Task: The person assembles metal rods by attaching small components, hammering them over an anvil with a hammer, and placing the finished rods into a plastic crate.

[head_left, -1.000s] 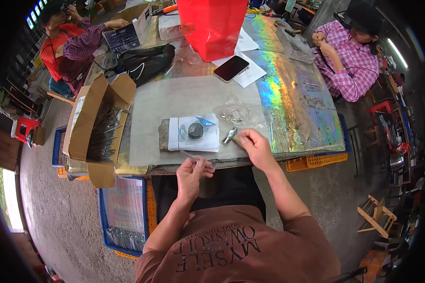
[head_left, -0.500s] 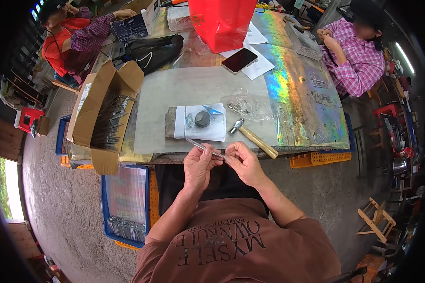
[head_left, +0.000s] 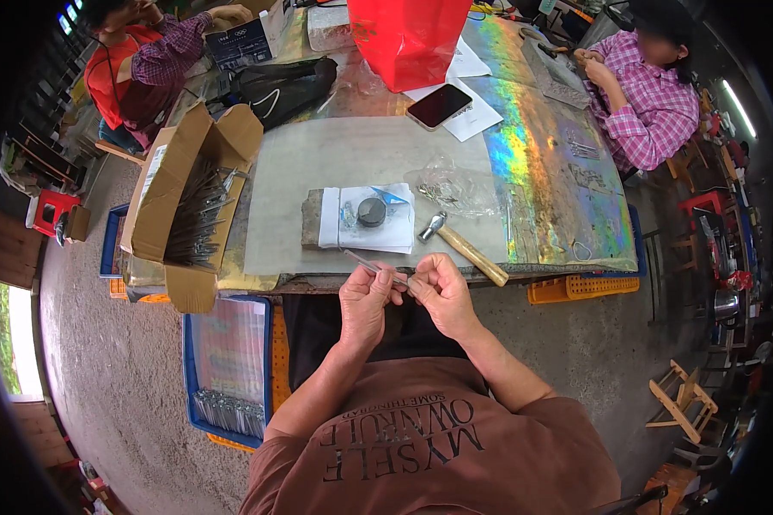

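Observation:
My left hand point(head_left: 365, 298) is closed around a thin metal rod point(head_left: 358, 259), whose far end sticks out up and to the left past the table's front edge. At the rod's other end, my right hand point(head_left: 442, 296) pinches with thumb and fingertips; any small part between them is hidden. Just beyond my hands, a pad of white paper point(head_left: 330, 227) lies on a grey block point(head_left: 312, 219), with a dark round metal piece point(head_left: 371, 212) on top. To the right rests a ball-peen hammer point(head_left: 468, 251) with a wooden handle. Behind it, a clear plastic bag point(head_left: 464, 190) holds small metal pieces.
An open cardboard box point(head_left: 150, 202) of metal rods stands at the left. Beyond are a phone point(head_left: 439, 106), a red bag point(head_left: 408, 43) and a black bag point(head_left: 288, 90). A blue crate point(head_left: 189, 369) sits below the table. Two co-workers sit at the far left and right.
My hands keep the same grip and have shifted only slightly. The view has moved a little. At the far left, the co-worker has leaned a bit to the right.

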The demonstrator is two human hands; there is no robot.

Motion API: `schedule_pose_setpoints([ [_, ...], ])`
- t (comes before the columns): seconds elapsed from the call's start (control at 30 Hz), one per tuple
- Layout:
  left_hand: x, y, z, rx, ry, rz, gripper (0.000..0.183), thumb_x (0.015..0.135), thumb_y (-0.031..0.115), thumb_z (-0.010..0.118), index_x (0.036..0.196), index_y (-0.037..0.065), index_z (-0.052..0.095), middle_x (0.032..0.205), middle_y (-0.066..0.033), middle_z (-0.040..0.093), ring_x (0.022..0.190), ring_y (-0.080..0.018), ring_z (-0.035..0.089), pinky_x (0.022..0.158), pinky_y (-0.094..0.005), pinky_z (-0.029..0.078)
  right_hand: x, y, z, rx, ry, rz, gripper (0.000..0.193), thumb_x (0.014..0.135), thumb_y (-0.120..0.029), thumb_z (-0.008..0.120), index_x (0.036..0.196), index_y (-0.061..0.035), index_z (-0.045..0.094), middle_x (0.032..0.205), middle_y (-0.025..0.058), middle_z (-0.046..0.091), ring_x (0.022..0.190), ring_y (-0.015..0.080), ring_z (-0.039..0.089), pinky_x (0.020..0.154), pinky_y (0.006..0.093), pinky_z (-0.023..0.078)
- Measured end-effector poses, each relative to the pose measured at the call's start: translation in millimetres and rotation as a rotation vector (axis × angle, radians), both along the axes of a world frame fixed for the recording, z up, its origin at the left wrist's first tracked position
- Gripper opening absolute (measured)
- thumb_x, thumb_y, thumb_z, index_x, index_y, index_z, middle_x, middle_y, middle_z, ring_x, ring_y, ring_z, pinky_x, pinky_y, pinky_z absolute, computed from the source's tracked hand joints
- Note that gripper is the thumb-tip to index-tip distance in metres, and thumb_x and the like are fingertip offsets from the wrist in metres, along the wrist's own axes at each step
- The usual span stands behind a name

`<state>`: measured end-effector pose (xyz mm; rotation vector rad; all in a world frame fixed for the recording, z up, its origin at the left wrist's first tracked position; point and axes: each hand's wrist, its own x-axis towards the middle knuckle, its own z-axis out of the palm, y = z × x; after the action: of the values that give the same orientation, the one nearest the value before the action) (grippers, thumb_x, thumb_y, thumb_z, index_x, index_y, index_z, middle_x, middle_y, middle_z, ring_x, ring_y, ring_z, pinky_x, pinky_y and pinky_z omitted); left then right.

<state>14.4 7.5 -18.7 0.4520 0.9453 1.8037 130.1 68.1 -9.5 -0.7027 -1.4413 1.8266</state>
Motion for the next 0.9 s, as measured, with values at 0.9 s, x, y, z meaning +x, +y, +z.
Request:
schedule_pose_setpoints([
  [0.9,-76.9,65.9,0.3,0.001,0.552,0.223,0.009,0.085,0.009,0.052,0.085,0.0,0.055,0.074,-0.0037,0.058,0.062,-0.0075,0.051,0.056,-0.0194,0.043,64.3,74.8,18.4,0.775,-1.034,0.073,0.022,0.072,-0.015,0.061,0.083,0.0006,0.051,0.073,0.0165,0.056,0.067,0.0309,0.057,0.061,0.0368,0.045],
])
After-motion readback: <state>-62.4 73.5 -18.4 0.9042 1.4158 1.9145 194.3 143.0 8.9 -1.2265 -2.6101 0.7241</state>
